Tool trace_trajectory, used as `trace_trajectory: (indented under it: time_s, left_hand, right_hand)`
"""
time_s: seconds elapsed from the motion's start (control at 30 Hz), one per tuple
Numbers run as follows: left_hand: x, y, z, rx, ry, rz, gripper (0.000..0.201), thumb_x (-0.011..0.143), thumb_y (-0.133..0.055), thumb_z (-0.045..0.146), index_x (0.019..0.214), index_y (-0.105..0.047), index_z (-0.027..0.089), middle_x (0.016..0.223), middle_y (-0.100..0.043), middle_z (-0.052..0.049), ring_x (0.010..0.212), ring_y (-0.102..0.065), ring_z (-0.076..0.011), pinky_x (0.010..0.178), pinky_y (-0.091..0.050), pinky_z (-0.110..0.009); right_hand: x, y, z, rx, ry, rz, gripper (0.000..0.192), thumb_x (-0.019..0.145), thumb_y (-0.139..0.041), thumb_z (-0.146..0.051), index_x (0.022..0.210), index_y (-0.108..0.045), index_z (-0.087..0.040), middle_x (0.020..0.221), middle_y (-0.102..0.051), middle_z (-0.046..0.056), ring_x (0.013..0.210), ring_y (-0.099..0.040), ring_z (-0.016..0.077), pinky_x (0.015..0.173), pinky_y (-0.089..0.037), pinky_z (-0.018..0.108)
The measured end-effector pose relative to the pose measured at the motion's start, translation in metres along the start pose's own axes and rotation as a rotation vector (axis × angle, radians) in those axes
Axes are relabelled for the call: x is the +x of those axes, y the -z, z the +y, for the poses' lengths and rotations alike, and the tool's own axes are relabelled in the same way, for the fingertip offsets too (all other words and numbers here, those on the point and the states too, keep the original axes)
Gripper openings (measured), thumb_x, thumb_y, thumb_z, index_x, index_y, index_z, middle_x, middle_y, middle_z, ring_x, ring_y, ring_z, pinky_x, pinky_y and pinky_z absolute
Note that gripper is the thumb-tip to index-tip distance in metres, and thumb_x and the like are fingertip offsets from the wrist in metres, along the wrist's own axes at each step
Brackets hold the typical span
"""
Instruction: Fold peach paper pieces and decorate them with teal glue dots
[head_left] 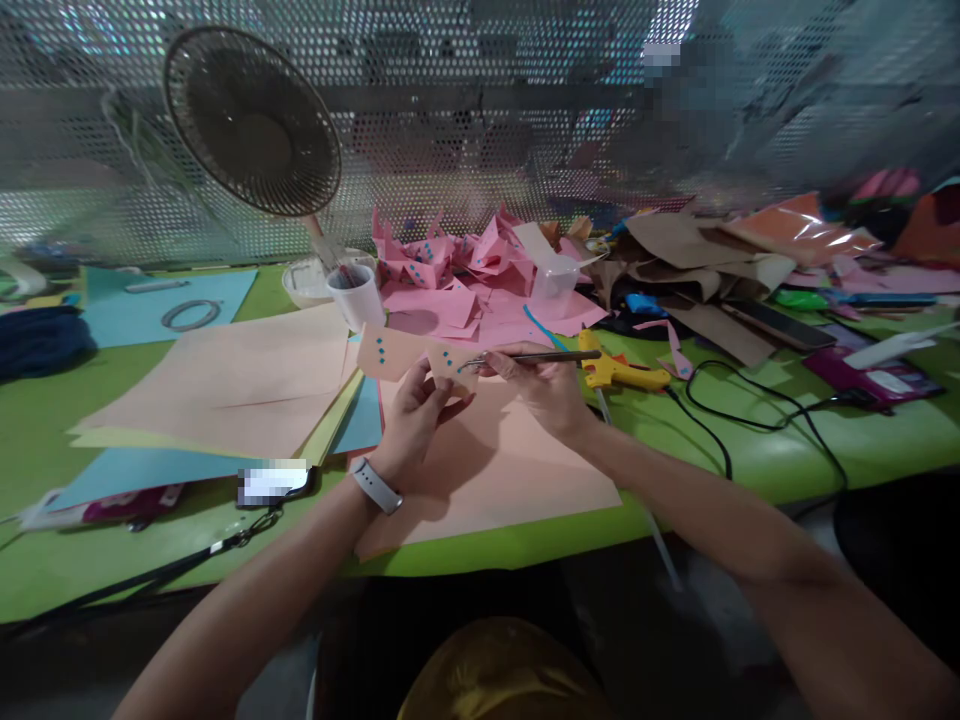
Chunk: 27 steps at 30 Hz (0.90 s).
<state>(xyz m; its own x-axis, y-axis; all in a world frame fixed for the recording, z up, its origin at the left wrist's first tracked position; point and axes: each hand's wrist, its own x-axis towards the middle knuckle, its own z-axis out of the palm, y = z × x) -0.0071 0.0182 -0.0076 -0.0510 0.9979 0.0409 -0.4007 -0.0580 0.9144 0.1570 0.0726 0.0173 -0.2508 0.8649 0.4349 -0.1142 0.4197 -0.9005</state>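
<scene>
My left hand (421,405), with a pale watch strap on its wrist, pinches a folded peach paper piece (397,352) that carries small blue dots on both halves. In my right hand (546,392) is a slim dark tool (555,357) that looks like tweezers, its tip at the dots on the paper's right half. Whether the tip grips a dot is too small to make out. Below both hands a large peach sheet (510,480) lies on the green table (465,562).
A yellow glue gun (619,373) with a black cord lies right of my right hand. Behind are a white cup (357,298), pink papers (435,310), a clear plastic container (556,285) and a fan (255,130). Stacked sheets (225,370) and a phone (274,484) lie left.
</scene>
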Motion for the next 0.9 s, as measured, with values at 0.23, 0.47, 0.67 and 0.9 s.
trace_trajectory:
  time_s: [0.23,0.47,0.67,0.9]
  left_hand:
    - [-0.0006,-0.0018,0.0012,0.003,-0.001,-0.004,0.037,0.081,-0.076,0.032,0.114,-0.061,0.026,0.106,-0.068,-0.001,0.094,-0.065,-0.0146,0.097,-0.055,-0.041]
    - [-0.0013,-0.0018,0.0010,0.037,-0.010,-0.024,0.037,0.083,-0.073,0.034,0.117,-0.060,0.027,0.120,-0.067,-0.004,0.105,-0.065,-0.0191,0.099,-0.054,-0.045]
    - [-0.0009,-0.0017,0.0008,0.020,-0.004,-0.025,0.039,0.081,-0.076,0.036,0.115,-0.061,0.027,0.121,-0.067,-0.004,0.106,-0.065,-0.0196,0.098,-0.055,-0.044]
    - [-0.0015,-0.0023,0.0011,0.025,-0.003,-0.027,0.038,0.081,-0.075,0.035,0.116,-0.061,0.027,0.120,-0.066,-0.003,0.105,-0.064,-0.0183,0.098,-0.056,-0.043]
  right_hand:
    - [-0.0036,-0.0047,-0.0035,-0.026,-0.013,-0.010,0.033,0.081,-0.072,-0.052,0.096,-0.075,-0.023,0.078,-0.076,0.004,0.075,-0.072,0.0200,0.075,-0.059,0.035]
    - [-0.0048,-0.0051,-0.0021,-0.051,-0.002,-0.007,0.038,0.081,-0.070,-0.055,0.102,-0.076,-0.023,0.080,-0.076,0.003,0.079,-0.073,0.0204,0.080,-0.058,0.037]
    - [-0.0046,-0.0049,-0.0035,-0.037,0.031,-0.016,0.029,0.083,-0.071,-0.050,0.090,-0.077,-0.023,0.080,-0.076,0.003,0.078,-0.072,0.0188,0.079,-0.057,0.034]
    - [-0.0059,-0.0045,-0.0042,-0.058,0.031,-0.019,0.026,0.084,-0.070,-0.048,0.086,-0.077,-0.023,0.082,-0.077,0.003,0.083,-0.073,0.0194,0.081,-0.058,0.035]
